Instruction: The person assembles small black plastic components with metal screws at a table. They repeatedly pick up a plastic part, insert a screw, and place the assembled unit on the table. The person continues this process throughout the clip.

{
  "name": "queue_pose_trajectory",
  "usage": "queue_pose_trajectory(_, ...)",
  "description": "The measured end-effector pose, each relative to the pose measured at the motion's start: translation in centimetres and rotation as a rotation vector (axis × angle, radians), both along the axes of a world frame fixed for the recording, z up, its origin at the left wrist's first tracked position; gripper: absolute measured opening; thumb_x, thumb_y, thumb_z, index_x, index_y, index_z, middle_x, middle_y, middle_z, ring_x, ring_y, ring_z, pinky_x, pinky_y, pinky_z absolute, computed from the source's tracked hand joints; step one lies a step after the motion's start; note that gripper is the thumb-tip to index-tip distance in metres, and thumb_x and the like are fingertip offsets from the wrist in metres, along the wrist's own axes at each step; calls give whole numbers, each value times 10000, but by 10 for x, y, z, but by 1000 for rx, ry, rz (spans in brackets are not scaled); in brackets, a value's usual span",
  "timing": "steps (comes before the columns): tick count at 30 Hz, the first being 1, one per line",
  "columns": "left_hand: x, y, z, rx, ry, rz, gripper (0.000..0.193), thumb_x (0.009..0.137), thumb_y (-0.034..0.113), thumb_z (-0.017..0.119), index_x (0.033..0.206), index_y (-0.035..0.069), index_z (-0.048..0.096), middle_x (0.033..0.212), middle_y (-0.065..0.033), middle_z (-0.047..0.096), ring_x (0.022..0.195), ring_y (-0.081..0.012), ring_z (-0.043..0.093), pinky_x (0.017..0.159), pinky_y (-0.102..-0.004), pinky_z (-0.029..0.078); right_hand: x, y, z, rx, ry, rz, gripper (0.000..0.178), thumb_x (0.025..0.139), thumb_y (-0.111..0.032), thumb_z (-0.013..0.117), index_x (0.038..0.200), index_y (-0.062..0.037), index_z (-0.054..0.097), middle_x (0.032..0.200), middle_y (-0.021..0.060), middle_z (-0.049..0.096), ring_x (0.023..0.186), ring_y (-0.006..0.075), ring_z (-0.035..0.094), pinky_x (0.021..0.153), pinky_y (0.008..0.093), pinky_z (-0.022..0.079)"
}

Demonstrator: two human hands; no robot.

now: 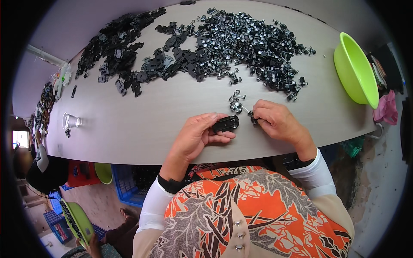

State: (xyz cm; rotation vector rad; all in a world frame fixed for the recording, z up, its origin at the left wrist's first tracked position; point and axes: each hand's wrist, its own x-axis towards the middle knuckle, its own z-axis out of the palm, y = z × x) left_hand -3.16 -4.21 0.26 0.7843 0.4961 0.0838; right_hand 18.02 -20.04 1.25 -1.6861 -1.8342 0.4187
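Note:
My left hand [193, 134] is closed around a black toy car base [226, 124], its hollow side turned up, just over the near part of the table. Close by on the right, my right hand [278, 122] pinches a wheel axle [254, 118] with dark wheels, apart from the car base. A few loose wheel axles [235, 103] lie on the table just beyond my hands. Farther back rises a big heap of wheel axles [249, 43] with dark wheels and silvery shafts. Left of it spreads a pile of black plastic car bases [124, 38].
A lime green basin [355, 71] leans at the table's right edge, with a pink cloth [386, 108] beside it. At the left stands a clear plastic cup [71, 121]. Blue crates [124, 189] are below the table. Other people work at the left; one holds a green tray [79, 221].

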Motion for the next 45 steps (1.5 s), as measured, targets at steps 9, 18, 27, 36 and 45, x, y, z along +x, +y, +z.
queue_pose_trajectory(9,0,-1,-11,-132,-79,-21,370,1010,168,452,1190,-148,521,1100,-233,635,991,-312,673,871,-408,583,-57,26,18,275,126,-16,125,742,40,615,846,-25,592,861,99,548,702,270,598,585,360,487)
queue_pose_trajectory(18,-11,-3,-27,-288,-232,-17,205,982,135,524,1061,-52,553,1054,-157,631,965,-274,677,864,-390,591,-64,27,5,270,157,-33,132,726,59,620,821,-31,601,869,91,550,682,255,598,567,350,481)
queue_pose_trajectory(27,-12,-20,-17,14,-112,0,178,974,157,562,855,29,528,888,-60,607,826,-183,664,805,-363,605,-71,20,7,218,116,-7,80,739,58,588,756,-15,559,804,105,483,652,294,552,553,390,464)
queue_pose_trajectory(36,-21,-21,-8,173,-110,23,198,943,167,614,826,27,536,818,-54,618,792,-141,653,683,-303,586,-85,17,8,234,145,-49,202,707,75,599,867,-36,548,802,104,477,698,306,563,559,406,472)
queue_pose_trajectory(45,-40,-37,8,349,64,230,211,798,11,673,801,74,471,738,-51,592,556,-106,577,497,-222,454,-90,10,9,269,294,48,379,699,92,584,1056,-35,570,952,138,544,758,320,600,603,383,505)
